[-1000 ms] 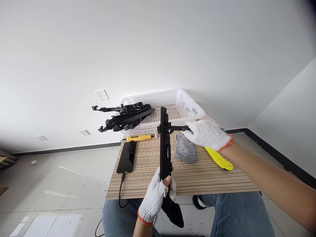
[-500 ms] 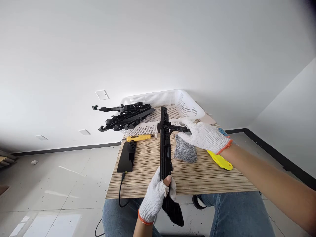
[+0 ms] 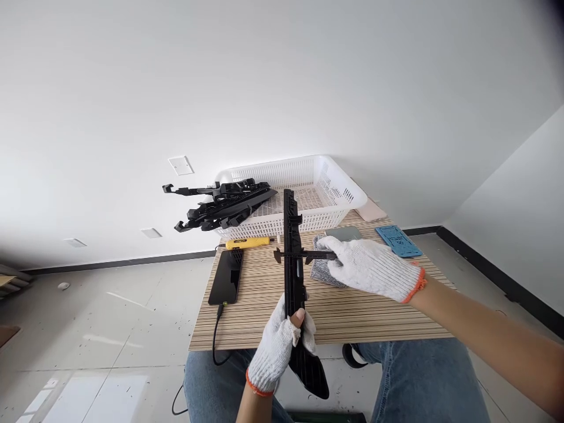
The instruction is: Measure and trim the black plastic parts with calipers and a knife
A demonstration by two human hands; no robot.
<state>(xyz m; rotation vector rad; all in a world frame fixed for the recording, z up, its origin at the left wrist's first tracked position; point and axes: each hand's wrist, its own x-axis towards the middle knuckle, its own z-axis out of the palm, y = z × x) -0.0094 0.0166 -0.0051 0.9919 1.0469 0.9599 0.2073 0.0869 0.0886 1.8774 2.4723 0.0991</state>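
Observation:
My left hand (image 3: 279, 343), in a white knit glove with the thumb tip bare, grips a long black plastic part (image 3: 293, 282) near its wide lower end. The part points away from me over the table's front edge. In my gloved right hand (image 3: 368, 267) is a black caliper (image 3: 315, 255), lying crosswise over the middle of the part with its jaws at either side of it. Whether the jaws touch the part, I cannot tell. A grey cloth (image 3: 324, 274) lies under my right hand, partly hidden.
A white basket (image 3: 339, 202) with several similar black parts (image 3: 229, 205) stands at the back. On the left of the table (image 3: 259, 294) are a yellow tool (image 3: 247, 243) and a cabled phone (image 3: 225, 276). A blue card-like piece (image 3: 399, 241) lies at the right.
My right hand has drawn the caliper towards me along the part, from near its far end to about the middle. The blue piece is uncovered; the yellow-handled object is now hidden. My left hand stays put.

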